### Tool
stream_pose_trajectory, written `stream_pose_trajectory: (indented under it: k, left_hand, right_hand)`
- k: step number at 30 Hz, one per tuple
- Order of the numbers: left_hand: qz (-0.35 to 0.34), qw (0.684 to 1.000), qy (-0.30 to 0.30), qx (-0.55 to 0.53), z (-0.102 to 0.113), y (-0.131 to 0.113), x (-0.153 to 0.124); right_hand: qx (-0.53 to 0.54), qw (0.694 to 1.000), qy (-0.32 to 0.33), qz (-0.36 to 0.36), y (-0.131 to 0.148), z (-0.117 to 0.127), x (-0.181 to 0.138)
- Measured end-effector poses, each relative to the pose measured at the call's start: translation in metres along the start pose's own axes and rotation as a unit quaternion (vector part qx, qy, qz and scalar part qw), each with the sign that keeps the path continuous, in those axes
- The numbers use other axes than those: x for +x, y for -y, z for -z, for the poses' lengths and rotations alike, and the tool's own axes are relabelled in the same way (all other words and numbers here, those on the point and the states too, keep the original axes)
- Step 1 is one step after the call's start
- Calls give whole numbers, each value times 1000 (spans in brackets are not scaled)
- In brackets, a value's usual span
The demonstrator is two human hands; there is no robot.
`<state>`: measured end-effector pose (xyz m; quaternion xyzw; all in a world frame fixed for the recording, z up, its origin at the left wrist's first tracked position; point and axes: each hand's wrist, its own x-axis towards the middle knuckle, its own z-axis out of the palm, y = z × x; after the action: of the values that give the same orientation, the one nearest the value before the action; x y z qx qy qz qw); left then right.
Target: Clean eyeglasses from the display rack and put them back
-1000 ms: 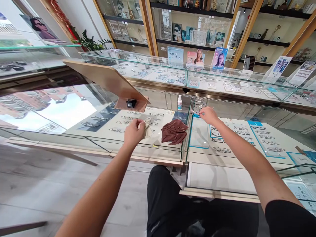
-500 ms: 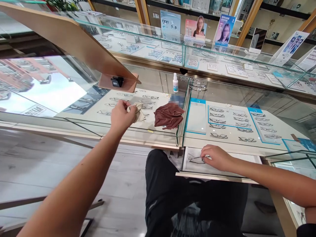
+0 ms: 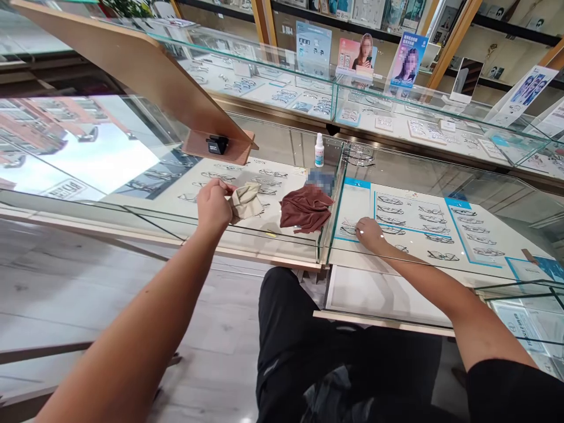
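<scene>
My left hand (image 3: 214, 205) is closed on a crumpled beige cleaning cloth (image 3: 247, 201) above the left glass counter. A dark red cloth (image 3: 306, 208) lies on the glass to its right. My right hand (image 3: 369, 234) pinches a pair of eyeglasses (image 3: 349, 230) over the right glass counter, near the blue-edged panel under the glass. The fingers hide part of the frame. Below that hand, a white-lined drawer (image 3: 388, 296) stands pulled out over my lap.
A white spray bottle (image 3: 319, 150) stands behind the red cloth. More eyeglasses (image 3: 359, 155) rest at the back of the right counter. A tilted mirror (image 3: 145, 64) with a wooden back stands at left. Rows of frames (image 3: 434, 228) lie under the glass.
My right hand has lifted the eyeglasses from the drawer up over the right counter. The beige cloth in my left hand now hangs more spread out.
</scene>
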<state>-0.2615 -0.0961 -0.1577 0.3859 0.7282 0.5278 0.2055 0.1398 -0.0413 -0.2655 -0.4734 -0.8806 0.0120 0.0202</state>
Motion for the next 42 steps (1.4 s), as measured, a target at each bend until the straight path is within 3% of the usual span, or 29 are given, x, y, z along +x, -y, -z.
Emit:
stream_pose_trajectory:
  k: [7,15,35,42]
  left_hand:
    - [-2,999,-2,-40,2,-2,-4]
    - [0,996,-35,-76,-3,11,7]
    - [8,994,-49,-102,-2,-1,0]
    - [0,993,-42,-109,-2,10,7]
  right_hand:
    - [-12,1000,4,14,6,-23,20]
    - [-17,1000,5,20,3,-35,21]
    - [50,998,23,9,-14,-25,19]
    - [71,997,13,6,-7,-12,18]
